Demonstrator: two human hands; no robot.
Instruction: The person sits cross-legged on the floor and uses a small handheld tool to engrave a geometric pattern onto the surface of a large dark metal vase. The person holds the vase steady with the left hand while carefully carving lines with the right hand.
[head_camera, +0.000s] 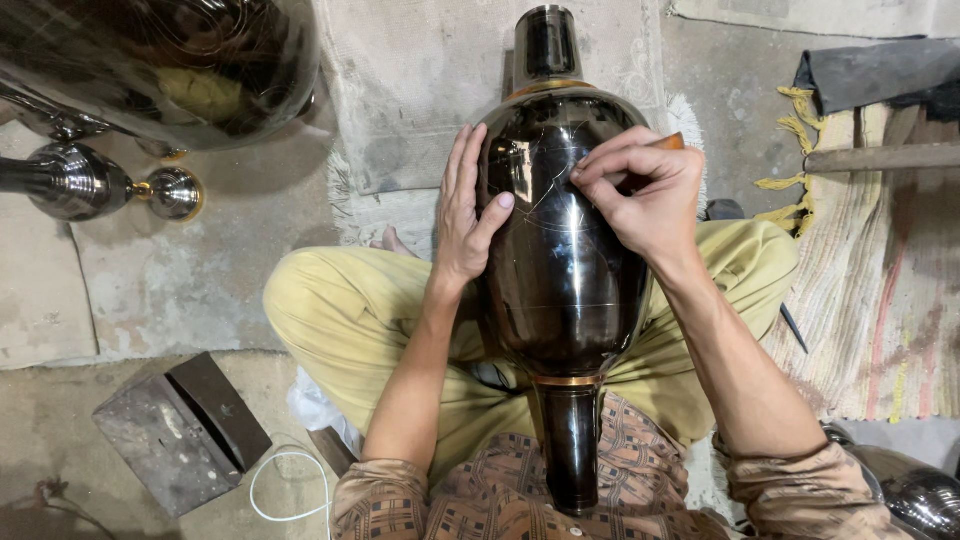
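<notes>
A large dark, glossy metal vase (565, 270) with brass bands lies across my lap, its neck pointing away from me. Thin scratched lines run over its belly. My left hand (463, 210) rests flat against the vase's left side, thumb on the surface. My right hand (645, 190) pinches a small wooden-handled scribing tool (668, 142) and presses its tip onto the vase's upper belly. I sit cross-legged in yellow trousers.
Another big polished vessel (170, 60) and a shiny knobbed metal piece (90, 182) lie at the upper left. A dark metal block (180, 430) and white wire loop (290, 485) sit on the concrete floor at left. A striped rug (880, 270) lies right.
</notes>
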